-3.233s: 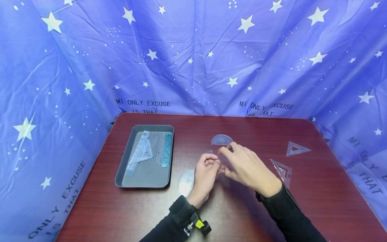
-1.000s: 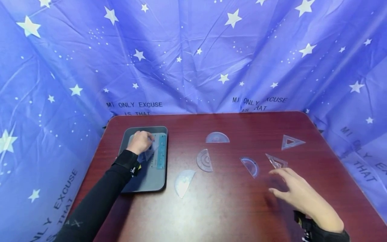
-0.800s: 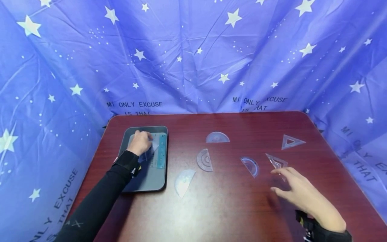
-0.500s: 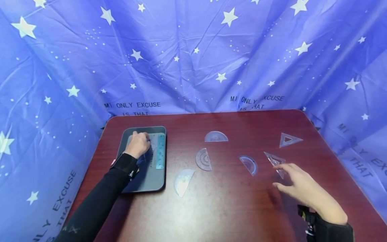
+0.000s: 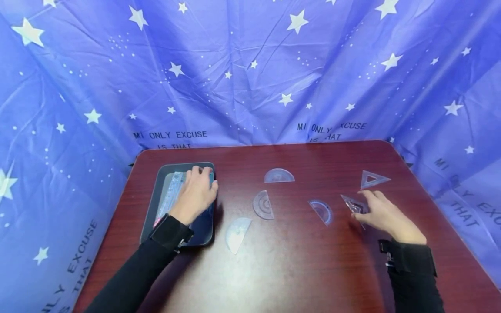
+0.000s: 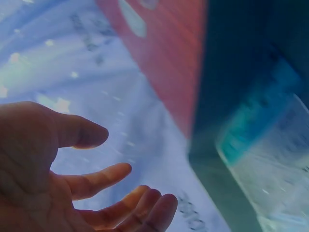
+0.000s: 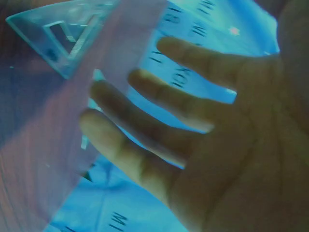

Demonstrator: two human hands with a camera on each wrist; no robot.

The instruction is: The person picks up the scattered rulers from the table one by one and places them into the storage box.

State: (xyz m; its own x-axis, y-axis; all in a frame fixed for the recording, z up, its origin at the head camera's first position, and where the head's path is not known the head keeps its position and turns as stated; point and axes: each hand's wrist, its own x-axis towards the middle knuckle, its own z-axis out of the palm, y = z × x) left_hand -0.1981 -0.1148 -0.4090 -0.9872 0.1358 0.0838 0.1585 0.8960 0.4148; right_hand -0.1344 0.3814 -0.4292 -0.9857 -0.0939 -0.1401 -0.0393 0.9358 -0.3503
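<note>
Over the grey tray (image 5: 148, 228) my left hand (image 5: 194, 193) hovers with fingers spread; the left wrist view shows nothing in the palm of this hand (image 6: 29, 169). Inside the tray lie a clear ruler (image 5: 169, 195) and a teal ruler (image 6: 256, 121), partly covered by the hand in the head view. On the right side of the table, my right hand (image 5: 385, 217) reaches over a clear set square (image 5: 346, 200), thumb and fingers apart. The right wrist view shows this hand (image 7: 231, 125) apart from the set square (image 7: 29, 24). A second set square (image 5: 381, 178) lies just beyond.
Several clear protractors lie between the hands: one at the back (image 5: 279, 175), a protractor in the middle (image 5: 258, 206), a protractor nearer me (image 5: 237, 234), and a blue-marked protractor (image 5: 321, 212). A starry blue curtain (image 5: 250, 87) surrounds the brown table (image 5: 282, 274).
My left hand has left the items at the tray's left side, moving right towards its right wall, and its fingers have spread. My right hand has moved forward over the nearer set square.
</note>
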